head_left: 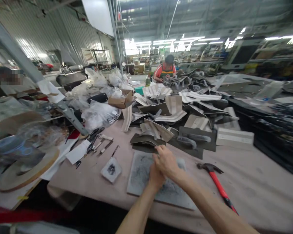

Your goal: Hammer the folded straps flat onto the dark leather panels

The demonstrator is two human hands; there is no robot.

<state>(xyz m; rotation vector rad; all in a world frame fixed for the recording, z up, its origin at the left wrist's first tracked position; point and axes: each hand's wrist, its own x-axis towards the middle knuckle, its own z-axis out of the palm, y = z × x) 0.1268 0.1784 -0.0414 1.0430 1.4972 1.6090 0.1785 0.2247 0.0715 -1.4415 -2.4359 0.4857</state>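
Note:
My right hand (166, 161) lies over my left hand (156, 177) above a grey stained slab (139, 175) on the pinkish table (246, 182). The right hand's fingers are curled at the near edge of a dark grey cut piece (145, 143), which lies at the front of a big pile of grey and cream cut pieces (175, 107). My left hand is mostly hidden under the right one, and its fingers do not show. A hammer with a red handle (218, 185) lies just right of the slab.
A small white tile with dark bits (111, 169), scissors and small tools (94, 143) lie left of the slab. Tape rolls (26, 169), plastic bags (100, 115), a cardboard box (120, 100) and a slanted metal pole (39, 78) crowd the left. Black stacks (278, 130) fill the right. Another person (166, 70) works far back.

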